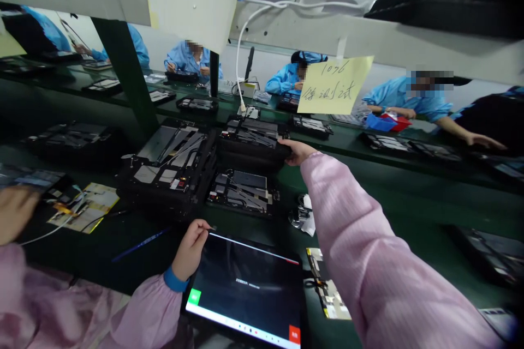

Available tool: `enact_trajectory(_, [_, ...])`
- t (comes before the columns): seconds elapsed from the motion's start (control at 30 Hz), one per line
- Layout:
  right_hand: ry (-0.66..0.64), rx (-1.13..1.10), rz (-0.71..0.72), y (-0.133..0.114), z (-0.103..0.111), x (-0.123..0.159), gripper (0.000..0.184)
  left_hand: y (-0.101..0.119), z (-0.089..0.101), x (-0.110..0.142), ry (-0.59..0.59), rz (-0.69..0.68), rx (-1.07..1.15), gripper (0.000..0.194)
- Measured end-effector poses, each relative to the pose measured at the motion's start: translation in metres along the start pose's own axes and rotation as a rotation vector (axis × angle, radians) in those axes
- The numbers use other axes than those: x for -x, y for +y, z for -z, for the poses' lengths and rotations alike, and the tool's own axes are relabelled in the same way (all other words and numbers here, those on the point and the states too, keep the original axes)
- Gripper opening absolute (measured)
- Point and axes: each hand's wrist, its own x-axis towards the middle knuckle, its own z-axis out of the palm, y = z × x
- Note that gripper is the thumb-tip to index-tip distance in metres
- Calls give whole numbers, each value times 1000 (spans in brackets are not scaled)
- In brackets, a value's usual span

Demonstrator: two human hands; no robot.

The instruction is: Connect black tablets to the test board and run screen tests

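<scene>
**One Pinching, One Reaching**

A long dark green workbench (409, 191) is running across a bright workshop, and workers in light blue smocks (403, 99) are sitting along its far side. The lit tablet (245, 289) is lying closest to the person, and its dark screen is showing one green button and one red button. The person's left hand (190, 248) is hovering just above the top edge of the tablet, with thumb and finger pressing together on a small dark piece (212, 227), too small for me to name. The right hand (297, 151) is reaching far beyond the tablet, with its fingers apart and open, and it is touching the edge of a black tray (249, 159) that is carrying an opened device. A second opened device (241, 193) is lying straight beyond the tablet. A blue pen (139, 245) is lying to the left of the tablet, and small circuit boards (325, 283) are lying just to its right. Far left of the tablet, another person's hand (16, 212) in a pink sleeve is staying near a yellow card (85, 207).
</scene>
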Motion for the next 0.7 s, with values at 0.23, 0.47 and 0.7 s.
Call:
enact_trajectory(0.23, [-96,-189,127,-19,-20,12,10,0,0,0,-4,-13,-3,16])
enact_trajectory(0.47, [-169,-347,233,12,0,49,5,-4,-1,1,-14,-21,17,16])
enact_trajectory(0.7, [-175,-247,123,95,36,102,10,-2,-1,4,-14,-58,12,12])
